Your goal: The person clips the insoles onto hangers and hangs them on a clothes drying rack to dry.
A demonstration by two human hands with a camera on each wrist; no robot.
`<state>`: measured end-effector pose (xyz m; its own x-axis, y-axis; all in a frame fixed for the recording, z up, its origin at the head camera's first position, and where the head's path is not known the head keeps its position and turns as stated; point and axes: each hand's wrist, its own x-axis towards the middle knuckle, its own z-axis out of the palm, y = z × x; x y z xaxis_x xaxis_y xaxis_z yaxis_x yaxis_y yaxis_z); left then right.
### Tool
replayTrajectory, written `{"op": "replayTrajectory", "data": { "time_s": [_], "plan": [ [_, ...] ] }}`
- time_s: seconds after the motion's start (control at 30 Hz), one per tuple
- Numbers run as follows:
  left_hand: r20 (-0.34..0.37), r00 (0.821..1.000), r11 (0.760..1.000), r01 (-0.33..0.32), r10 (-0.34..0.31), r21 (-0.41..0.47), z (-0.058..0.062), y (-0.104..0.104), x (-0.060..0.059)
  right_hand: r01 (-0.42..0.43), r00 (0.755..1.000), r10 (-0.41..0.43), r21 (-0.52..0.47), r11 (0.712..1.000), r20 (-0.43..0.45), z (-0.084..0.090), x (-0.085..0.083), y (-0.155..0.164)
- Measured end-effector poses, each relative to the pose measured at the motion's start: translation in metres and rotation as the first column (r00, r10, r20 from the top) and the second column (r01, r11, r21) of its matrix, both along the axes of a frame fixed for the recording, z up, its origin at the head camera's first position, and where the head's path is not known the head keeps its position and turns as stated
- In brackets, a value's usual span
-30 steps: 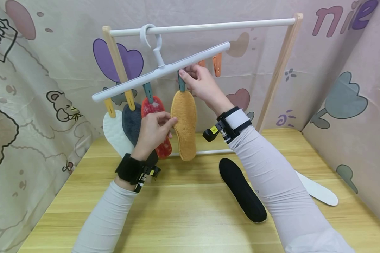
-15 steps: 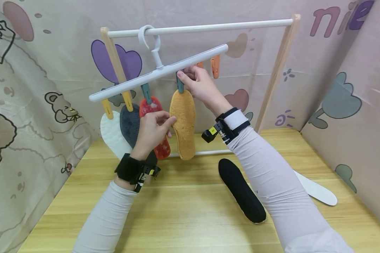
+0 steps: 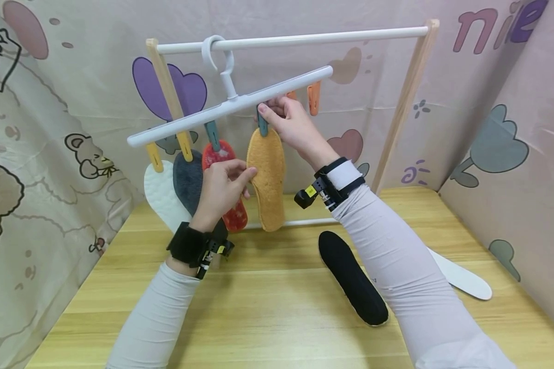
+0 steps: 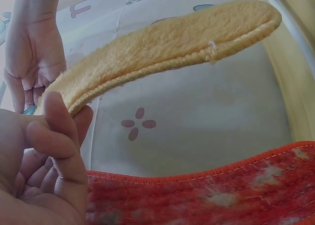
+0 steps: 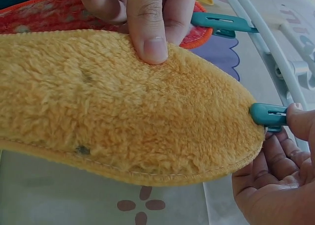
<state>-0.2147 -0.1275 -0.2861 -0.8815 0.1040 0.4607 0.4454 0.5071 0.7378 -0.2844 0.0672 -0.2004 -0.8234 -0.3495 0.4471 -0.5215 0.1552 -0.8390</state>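
A fuzzy yellow insole hangs from a teal clip under the tilted white hanger. My left hand pinches the insole's left edge between thumb and finger. With thumb and fingers, my right hand grips the teal clip; in the right wrist view the clip bites the insole's tip. Left of it, a red insole hangs from another teal clip, partly behind my left hand. Further left, yellow clips hold a dark grey insole and a white insole.
The hanger hooks over the white rail of a wooden-ended rack. Orange clips hang at the hanger's right end. On the table lie a black insole and a white insole, the latter partly under my right arm.
The hanger's left end has shifted slightly left, its hung insoles with it. Both hands keep their hold on the yellow insole and the clip, nearly still.
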Motion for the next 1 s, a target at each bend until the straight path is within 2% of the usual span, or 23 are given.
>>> {"op": "replayTrajectory", "data": {
  "time_s": [0.43,0.8,1.0],
  "plan": [
    [-0.005,1.0,1.0,-0.014,0.014,0.001,-0.0014,-0.0033,-0.0004,0.005,1.0,-0.005,0.01,1.0,0.005,-0.0009,0.001,0.0001],
    [-0.035,0.999,1.0,-0.005,0.006,0.002,0.0004,-0.0011,-0.0019,0.006,1.0,-0.006,-0.002,1.0,-0.004,-0.0015,-0.0017,0.0009],
    [-0.004,1.0,1.0,-0.014,0.015,0.013,-0.0003,-0.0018,-0.0025,-0.003,1.0,0.003,-0.002,1.0,0.014,-0.0029,0.0009,0.0012]
  ]
}}
